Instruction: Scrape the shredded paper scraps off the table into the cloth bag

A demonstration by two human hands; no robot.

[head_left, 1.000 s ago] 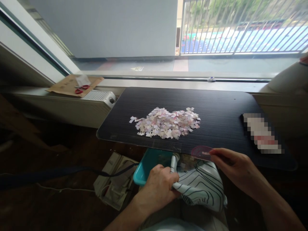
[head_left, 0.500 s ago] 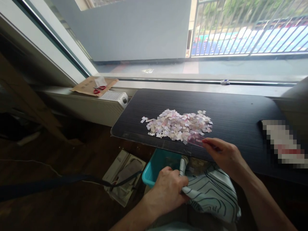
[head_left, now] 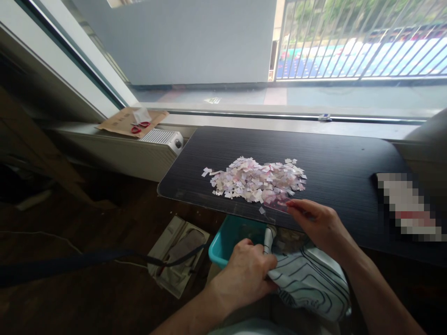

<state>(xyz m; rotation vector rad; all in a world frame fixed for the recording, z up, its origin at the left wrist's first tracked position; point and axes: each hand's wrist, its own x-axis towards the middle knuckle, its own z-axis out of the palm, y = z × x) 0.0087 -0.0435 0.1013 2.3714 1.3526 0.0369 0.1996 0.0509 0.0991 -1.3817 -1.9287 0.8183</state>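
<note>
A loose heap of small white and pinkish paper scraps [head_left: 254, 179] lies on the dark table [head_left: 331, 156]. My right hand [head_left: 316, 223] pinches the end of a thin, see-through pink plastic sheet [head_left: 275, 202], whose far edge touches the near side of the heap. One scrap [head_left: 262, 211] lies apart, close to the table's front edge. Below that edge my left hand [head_left: 247, 267] is closed on the edge of a white cloth with dark wavy lines [head_left: 314, 279]. Just beyond this hand stands a turquoise bin [head_left: 218, 244], partly under the table and partly covered by the cloth.
A pixelated flat object [head_left: 408, 207] lies at the table's right. Red-handled scissors [head_left: 140, 126] rest on a brown paper envelope [head_left: 122, 122] on the sill, beside a white radiator [head_left: 164, 138]. A beige box-like object [head_left: 181, 256] and a dark strap [head_left: 115, 255] are at lower left.
My right hand and the pink sheet have shifted slightly left, with the sheet further against the heap. The single scrap sits a little further left. My left hand keeps its grip on the cloth.
</note>
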